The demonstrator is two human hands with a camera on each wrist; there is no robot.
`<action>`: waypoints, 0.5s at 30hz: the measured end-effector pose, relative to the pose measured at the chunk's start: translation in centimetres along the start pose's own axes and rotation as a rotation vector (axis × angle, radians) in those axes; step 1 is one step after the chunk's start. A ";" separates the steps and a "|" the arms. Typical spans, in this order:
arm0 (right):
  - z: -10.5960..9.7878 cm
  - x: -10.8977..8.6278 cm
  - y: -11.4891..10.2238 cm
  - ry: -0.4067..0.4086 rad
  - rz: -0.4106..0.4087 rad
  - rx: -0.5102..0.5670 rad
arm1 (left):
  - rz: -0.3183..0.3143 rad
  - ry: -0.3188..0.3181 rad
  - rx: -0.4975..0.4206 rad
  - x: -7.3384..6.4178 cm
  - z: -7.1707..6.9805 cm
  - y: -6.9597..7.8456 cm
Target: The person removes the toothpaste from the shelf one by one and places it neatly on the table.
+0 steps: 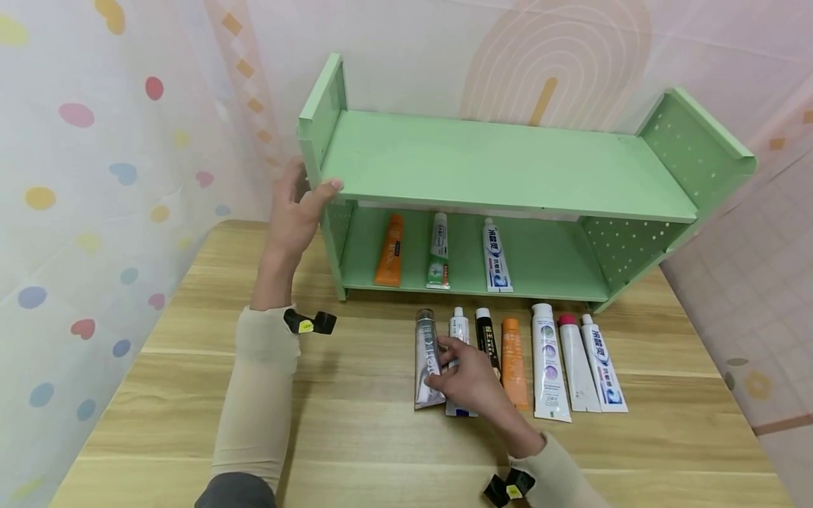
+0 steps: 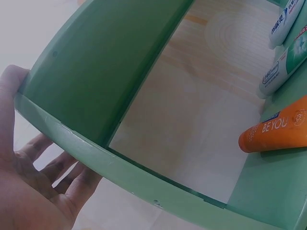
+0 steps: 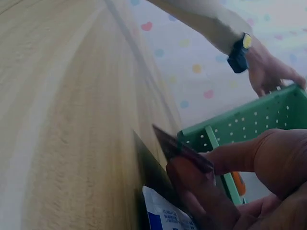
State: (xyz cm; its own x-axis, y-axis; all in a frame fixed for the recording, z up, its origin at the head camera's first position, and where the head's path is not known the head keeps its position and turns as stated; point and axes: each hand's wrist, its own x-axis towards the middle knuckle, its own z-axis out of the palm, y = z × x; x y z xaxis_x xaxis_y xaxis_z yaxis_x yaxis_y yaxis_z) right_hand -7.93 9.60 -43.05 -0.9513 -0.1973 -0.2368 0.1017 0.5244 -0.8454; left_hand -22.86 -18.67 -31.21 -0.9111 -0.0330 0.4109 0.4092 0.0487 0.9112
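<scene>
My left hand grips the left side panel of a green two-level shelf, its thumb over the front edge. In the left wrist view the other fingers reach round the panel's outer side. My right hand pinches a silver squeeze tube between thumb and fingers, low over the table at the row's left end. Under that hand lies a white toothpaste tube, partly hidden. A black tube and an orange tube lie just right of it.
On the lower shelf lie an orange tube, a green-and-white tube and a blue-and-white toothpaste tube, spaced apart. Right of my right hand are a large white tube, a red-capped tube and another blue-and-white tube.
</scene>
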 end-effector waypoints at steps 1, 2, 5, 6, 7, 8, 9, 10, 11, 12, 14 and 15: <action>0.2 -0.1 -0.1 0.011 -0.008 -0.020 | -0.003 0.001 0.002 0.0 0.0 0.0; 0.3 -0.2 -0.1 0.020 -0.016 -0.039 | -0.006 0.003 0.004 0.0 0.0 0.0; 0.7 -0.5 -0.2 0.046 -0.035 -0.094 | -0.014 0.006 0.008 0.0 0.0 0.1; 0.8 -0.6 -0.3 0.053 -0.038 -0.115 | -0.017 0.007 0.010 0.0 0.1 0.1; 0.8 -0.7 -0.3 0.063 -0.047 -0.140 | -0.019 0.008 0.012 0.0 0.1 0.1; 0.9 -0.7 -0.3 0.072 -0.053 -0.167 | -0.021 0.009 0.013 0.0 0.1 0.2; 0.9 -0.7 -0.3 0.080 -0.059 -0.193 | -0.022 0.009 0.013 0.0 0.1 0.2; 0.9 -0.8 -0.3 0.087 -0.063 -0.218 | -0.022 0.008 0.013 0.0 0.1 0.2; 0.9 -0.8 -0.4 0.093 -0.069 -0.245 | -0.022 0.008 0.014 -0.1 0.1 0.2; 0.9 -0.8 -0.4 0.096 -0.074 -0.268 | -0.022 0.007 0.014 0.0 0.1 0.2; 0.8 -0.8 -0.4 0.095 -0.079 -0.300 | -0.024 0.005 0.015 0.0 0.1 0.2; 0.8 -0.8 -0.4 0.092 -0.079 -0.311 | -0.026 0.006 0.016 0.0 0.0 0.3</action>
State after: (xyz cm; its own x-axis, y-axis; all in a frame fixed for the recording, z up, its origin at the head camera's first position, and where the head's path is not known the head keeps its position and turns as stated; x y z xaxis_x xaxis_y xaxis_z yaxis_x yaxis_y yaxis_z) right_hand -6.96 8.91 -42.86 -0.9765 -0.1792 -0.1201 -0.0537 0.7411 -0.6692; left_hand -22.71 -18.62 -31.00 -0.9212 -0.0401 0.3869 0.3840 0.0641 0.9211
